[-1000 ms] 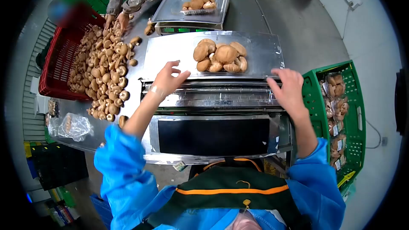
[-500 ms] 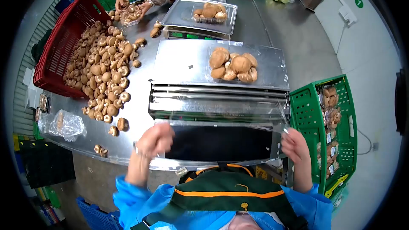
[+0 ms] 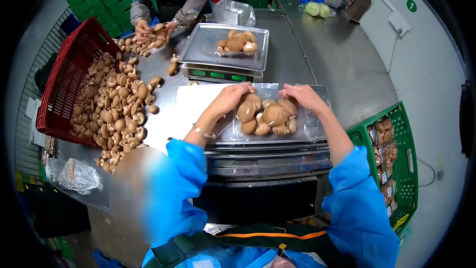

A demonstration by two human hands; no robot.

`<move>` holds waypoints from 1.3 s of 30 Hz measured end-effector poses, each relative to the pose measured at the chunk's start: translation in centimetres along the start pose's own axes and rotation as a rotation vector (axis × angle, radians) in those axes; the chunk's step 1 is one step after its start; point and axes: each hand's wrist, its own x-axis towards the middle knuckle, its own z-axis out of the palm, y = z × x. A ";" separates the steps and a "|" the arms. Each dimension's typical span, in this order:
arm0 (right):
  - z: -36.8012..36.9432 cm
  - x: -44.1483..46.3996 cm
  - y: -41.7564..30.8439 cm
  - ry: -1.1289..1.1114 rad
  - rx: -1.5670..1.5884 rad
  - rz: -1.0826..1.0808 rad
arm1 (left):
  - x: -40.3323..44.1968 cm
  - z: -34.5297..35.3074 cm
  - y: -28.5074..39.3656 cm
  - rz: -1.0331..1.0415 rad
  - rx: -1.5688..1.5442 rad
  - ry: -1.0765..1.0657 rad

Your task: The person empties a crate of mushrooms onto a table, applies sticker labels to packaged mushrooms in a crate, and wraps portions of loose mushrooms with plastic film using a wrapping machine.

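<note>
A tray of mushrooms (image 3: 267, 116) sits on the metal top of the wrapping machine (image 3: 267, 161), with clear film stretched over it. My left hand (image 3: 233, 97) is at the tray's back left, its fingers closed on the film. At the back right my right hand (image 3: 301, 94) also has its fingers closed on the film. The film's far edge is hidden under my fingers. Just behind my hands, a second tray of mushrooms (image 3: 237, 42) rests on the scale (image 3: 218, 63).
Loose mushrooms (image 3: 114, 104) spill from a tilted red crate (image 3: 64, 82) at left. A co-worker's hands (image 3: 153, 32) hold a tray of mushrooms at the back. A green crate (image 3: 409, 168) with wrapped packs stands at right. A plastic bag (image 3: 82, 176) lies front left.
Both hands, first apart over the machine, drew back toward my body with film between them, then moved forward over the tray. The film now covers the mushrooms. The co-worker has lifted a tray.
</note>
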 end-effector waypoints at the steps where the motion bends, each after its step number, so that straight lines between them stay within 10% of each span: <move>1: -0.5 -1.2 -0.1 -0.081 0.133 0.022 | -1.2 -0.4 1.7 -0.127 -0.199 -0.113; 5: -0.6 -6.0 -3.9 -0.178 0.339 0.370 | -5.6 -0.8 5.1 -0.317 -0.227 -0.259; 18: 5.0 -25.8 -8.1 -0.281 0.419 0.507 | -24.5 5.9 9.3 -0.410 -0.353 -0.390; 25: 10.5 -29.0 2.0 0.318 0.111 0.347 | -27.5 9.6 -0.1 -0.504 -0.529 0.178; 33: 10.4 -36.4 1.9 0.622 0.841 0.571 | -32.9 12.0 3.8 -0.610 -0.595 0.746; 35: 14.4 -40.3 5.3 0.622 0.461 0.740 | -37.5 14.2 1.1 -0.995 -0.773 0.751; 37: 20.4 -41.1 10.3 0.478 -0.291 0.336 | -38.4 17.5 -1.2 -0.997 -0.841 0.464; 39: 24.5 -40.2 12.0 0.288 -0.130 0.377 | -36.0 20.4 -2.9 -1.023 -0.831 0.334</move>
